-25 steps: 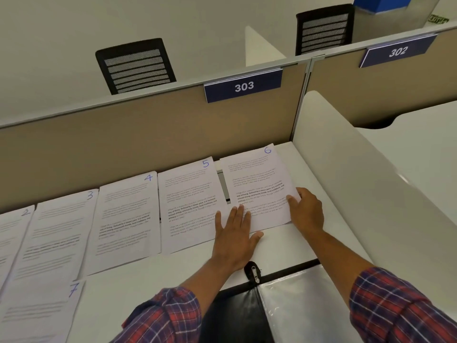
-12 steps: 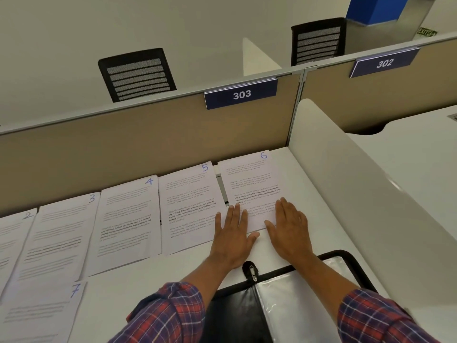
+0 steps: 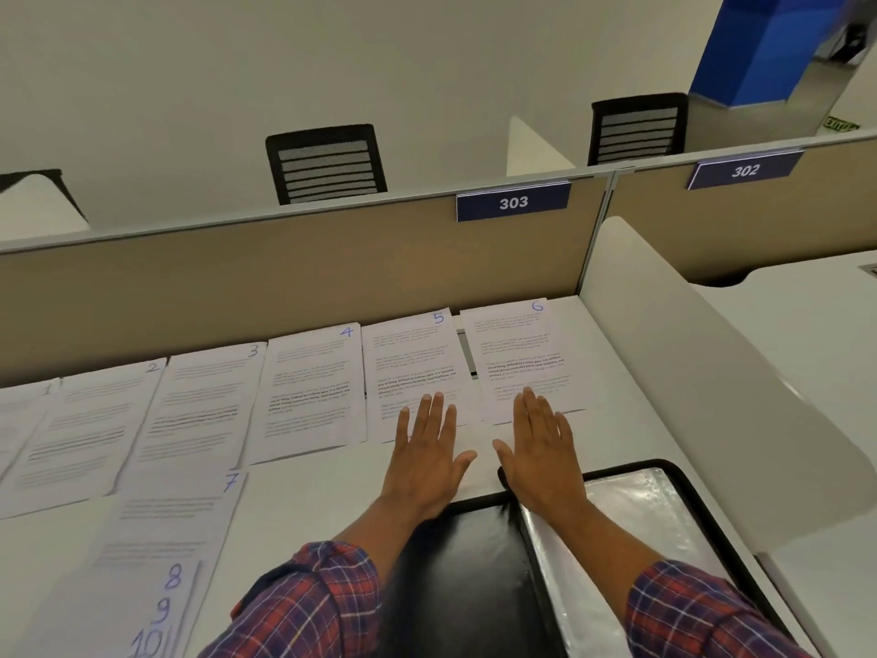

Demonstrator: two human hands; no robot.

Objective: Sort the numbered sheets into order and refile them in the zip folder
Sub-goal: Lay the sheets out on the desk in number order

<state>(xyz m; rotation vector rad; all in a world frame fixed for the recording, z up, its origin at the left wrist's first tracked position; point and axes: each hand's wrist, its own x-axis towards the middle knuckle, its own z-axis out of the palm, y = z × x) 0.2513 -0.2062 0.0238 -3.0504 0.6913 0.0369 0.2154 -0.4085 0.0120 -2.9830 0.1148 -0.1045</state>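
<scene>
Numbered sheets lie in a row along the desk's back: sheet 1, sheet 2, sheet 3, sheet 4, sheet 5 and sheet 6. Sheet 7 lies in front, with sheets 8, 9 and 10 stacked below it. My left hand lies flat, fingertips on sheet 5's lower edge. My right hand lies flat, fingertips on sheet 6's lower edge. The black zip folder lies open under my wrists, clear sleeves showing.
A tan partition with a 303 sign closes the desk's back. A white side divider bounds it on the right. Black chair backs stand beyond the partition.
My right hand came off sheet 6's right edge and now lies flat at its bottom. My left hand slid left onto sheet 5. The view widened, showing sheets 1, 8, 9 and 10.
</scene>
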